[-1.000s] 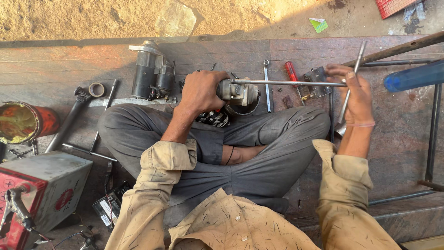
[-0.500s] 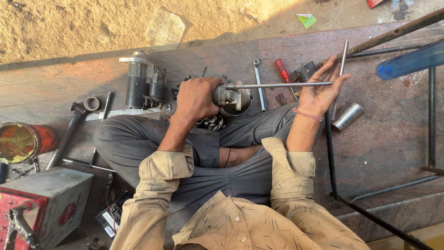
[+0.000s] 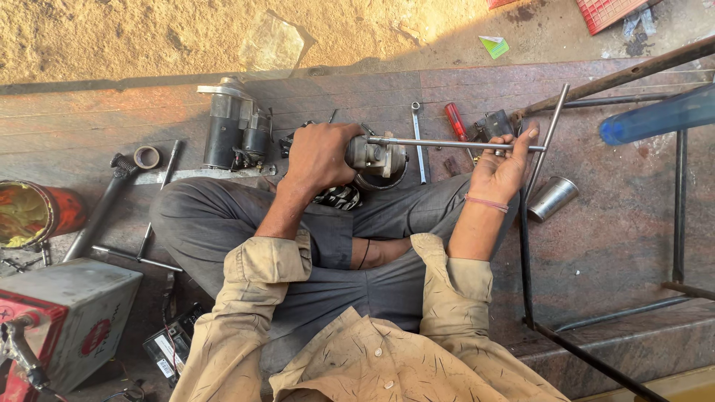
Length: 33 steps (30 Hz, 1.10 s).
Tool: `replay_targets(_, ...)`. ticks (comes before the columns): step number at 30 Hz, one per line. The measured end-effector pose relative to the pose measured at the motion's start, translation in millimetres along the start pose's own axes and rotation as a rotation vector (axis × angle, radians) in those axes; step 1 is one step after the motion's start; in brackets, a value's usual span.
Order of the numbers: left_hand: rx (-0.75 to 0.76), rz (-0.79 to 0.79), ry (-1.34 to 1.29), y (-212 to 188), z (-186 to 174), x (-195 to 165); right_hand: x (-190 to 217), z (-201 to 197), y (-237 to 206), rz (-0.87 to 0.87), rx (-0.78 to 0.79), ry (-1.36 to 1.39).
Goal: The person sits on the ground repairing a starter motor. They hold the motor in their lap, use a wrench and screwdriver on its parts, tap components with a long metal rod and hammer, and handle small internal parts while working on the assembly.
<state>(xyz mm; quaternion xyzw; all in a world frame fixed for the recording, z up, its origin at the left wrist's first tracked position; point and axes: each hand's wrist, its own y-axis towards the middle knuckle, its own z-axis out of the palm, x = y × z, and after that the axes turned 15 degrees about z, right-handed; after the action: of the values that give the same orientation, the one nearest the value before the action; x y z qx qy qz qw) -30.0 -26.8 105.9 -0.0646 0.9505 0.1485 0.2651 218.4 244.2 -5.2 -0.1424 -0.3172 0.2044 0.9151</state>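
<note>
I look down on a reddish stone slab (image 3: 611,223) at the edge of sandy ground, and I take the small grey motor part (image 3: 376,158) over my lap as my landmark. My left hand (image 3: 316,158) is clenched around that part from its left side, holding it above my crossed legs. A long T-handle wrench (image 3: 477,144) runs from the part out to the right, its shaft level and its crossbar slanting up at the far end. My right hand (image 3: 497,170) sits at that far end, palm up, fingers loosely curled under the shaft near the crossbar; I cannot tell how firmly it grips.

Just beyond the motor part lie a spanner (image 3: 418,141) and a red-handled screwdriver (image 3: 456,121). To its far left stands a larger starter motor (image 3: 232,125). Right of it, past my right hand, a small steel cup (image 3: 553,198) lies on its side. Well to the left, a red tin (image 3: 33,214) and a grey box (image 3: 63,320) rest near my knee.
</note>
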Motion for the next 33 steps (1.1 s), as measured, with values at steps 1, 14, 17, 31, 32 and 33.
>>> replay_targets(1,-0.005,0.010,0.011,0.2,0.5,0.2,-0.6,3.6,-4.1,0.027,-0.014,-0.016)
replay_targets(14,0.020,-0.010,-0.005,-0.5,3.3,3.9,-0.5,-7.4,-16.6,-0.044,-0.064,-0.142)
replay_targets(17,0.038,-0.016,-0.007,0.5,3.0,4.2,-1.9,-17.7,-5.3,-0.061,-0.044,-0.106)
replay_targets(31,-0.005,0.009,-0.032,-0.2,3.2,3.8,-12.2,30.9,-58.3,-0.141,0.045,-0.277)
replay_targets(32,0.000,0.002,-0.035,-0.8,3.8,2.8,-9.3,33.4,-60.8,-0.129,0.023,-0.307)
replay_targets(33,0.003,-0.003,-0.034,-0.8,3.7,2.8,-7.6,35.3,-61.5,-0.118,0.005,-0.333)
